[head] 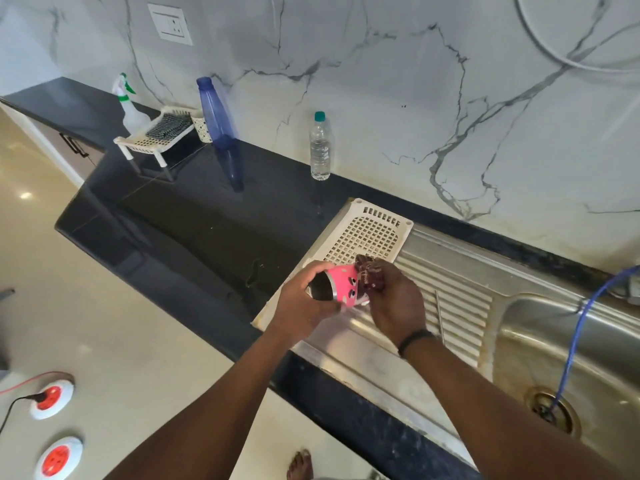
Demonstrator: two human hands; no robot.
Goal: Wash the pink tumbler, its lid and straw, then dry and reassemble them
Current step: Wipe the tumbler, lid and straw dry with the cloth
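left hand (304, 303) grips the tumbler (341, 284) near its dark base, tumbler tipped sideways, held over the drainboard (446, 306). right hand (394, 303) curled round a dark red cloth (370, 276), cloth pressed on the tumbler's open end. tumbler sits between both hands. white tray (367, 233) just behind them. sink (554, 341) to the right with a blue hose (575, 337). clear bottle (320, 150) and blue bottle (214, 112) farther back on the surface (207, 216).
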